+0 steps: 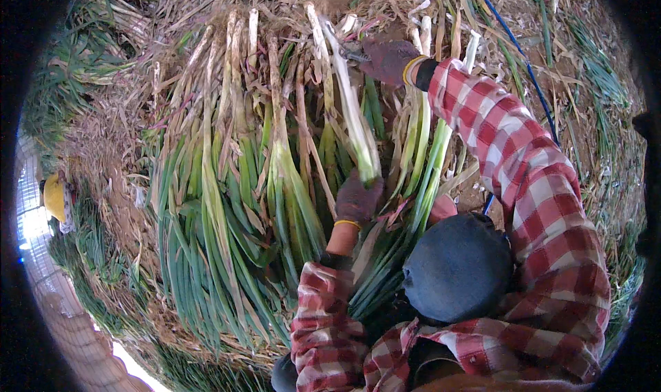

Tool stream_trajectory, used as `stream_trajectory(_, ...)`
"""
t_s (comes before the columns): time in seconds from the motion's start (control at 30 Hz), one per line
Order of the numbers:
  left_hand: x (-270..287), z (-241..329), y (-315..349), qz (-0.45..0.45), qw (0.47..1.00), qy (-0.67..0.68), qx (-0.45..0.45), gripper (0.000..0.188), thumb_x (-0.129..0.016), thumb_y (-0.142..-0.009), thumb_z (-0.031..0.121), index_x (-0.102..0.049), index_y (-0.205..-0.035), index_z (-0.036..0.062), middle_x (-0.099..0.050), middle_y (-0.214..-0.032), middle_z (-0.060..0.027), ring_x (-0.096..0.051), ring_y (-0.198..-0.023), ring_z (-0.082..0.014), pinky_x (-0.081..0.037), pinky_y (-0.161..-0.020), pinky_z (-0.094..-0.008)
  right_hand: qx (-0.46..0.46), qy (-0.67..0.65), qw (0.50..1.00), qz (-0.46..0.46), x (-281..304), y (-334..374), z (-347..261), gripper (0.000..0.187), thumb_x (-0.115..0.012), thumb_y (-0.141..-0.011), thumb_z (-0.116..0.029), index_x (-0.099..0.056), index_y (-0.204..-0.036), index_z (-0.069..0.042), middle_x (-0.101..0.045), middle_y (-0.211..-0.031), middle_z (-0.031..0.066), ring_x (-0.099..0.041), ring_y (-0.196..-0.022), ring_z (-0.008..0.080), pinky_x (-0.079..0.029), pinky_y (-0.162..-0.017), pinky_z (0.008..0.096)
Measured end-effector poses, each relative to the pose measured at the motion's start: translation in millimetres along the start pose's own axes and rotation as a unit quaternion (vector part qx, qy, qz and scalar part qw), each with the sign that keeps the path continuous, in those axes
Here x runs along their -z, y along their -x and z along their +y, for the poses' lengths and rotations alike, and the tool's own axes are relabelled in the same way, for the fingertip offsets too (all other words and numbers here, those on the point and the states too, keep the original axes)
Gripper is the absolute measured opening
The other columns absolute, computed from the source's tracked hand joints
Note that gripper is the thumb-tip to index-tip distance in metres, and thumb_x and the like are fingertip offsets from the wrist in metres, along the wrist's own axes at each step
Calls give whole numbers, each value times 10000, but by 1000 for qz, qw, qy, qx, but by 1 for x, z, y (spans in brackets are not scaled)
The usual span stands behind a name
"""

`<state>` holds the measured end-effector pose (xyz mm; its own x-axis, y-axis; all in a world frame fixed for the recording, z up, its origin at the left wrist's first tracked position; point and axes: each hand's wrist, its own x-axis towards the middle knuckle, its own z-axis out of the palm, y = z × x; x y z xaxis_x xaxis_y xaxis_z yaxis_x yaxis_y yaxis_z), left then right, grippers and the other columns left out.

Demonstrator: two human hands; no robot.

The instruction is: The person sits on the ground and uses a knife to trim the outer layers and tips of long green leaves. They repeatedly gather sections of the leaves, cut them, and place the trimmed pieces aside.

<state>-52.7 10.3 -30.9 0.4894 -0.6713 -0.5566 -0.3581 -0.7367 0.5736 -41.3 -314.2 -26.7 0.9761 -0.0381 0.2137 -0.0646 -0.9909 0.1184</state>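
Note:
My left hand (358,199), in a dark purple-brown glove, is closed around a long green onion (357,120) where its white stalk turns green. The onion stands out from the pile, its pale root end pointing away from me. Close to that root end is my right hand (389,61), also gloved, with its fingers curled. A small greyish thing shows at its fingertips, but its kind is unclear. Beneath both hands lies a broad pile of green onions (234,206), roots away from me and green leaves toward me. Several have brown, dry outer skins.
My denim-covered knee (458,268) is right of the pile. A blue hose (516,44) runs along the ground at right. Dry peelings (117,144) cover the soil. More green onions (76,68) lie at far left. A person in a yellow hat (54,196) is beyond.

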Motion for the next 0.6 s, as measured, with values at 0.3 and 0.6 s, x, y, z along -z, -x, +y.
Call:
stream_trajectory(0.3, 41, -44, -5, 233, 955, -181, 30, 705, -617, -867, 406, -370, -1399, 15, -529, -1266, -283, -632, -1006, -411, -521, -861, -466, -74, -161, 967, -183, 83, 37, -70, 677, -515, -954, -374, -245, -1456, -10, -647, -994, 239, -654, -835, 402, -526, -691, 486)
stream_trajectory(0.6, 49, -59, -18, 109, 986, 24, 124, 806, -675, -781, 487, -401, -1305, -61, -624, -1107, -306, -603, -1056, -445, -483, -909, -475, 60, -237, 942, -230, 126, 100, -125, 674, -550, -917, -364, -315, -1375, 71, -648, -728, 166, -663, -661, 366, -529, -547, 476)
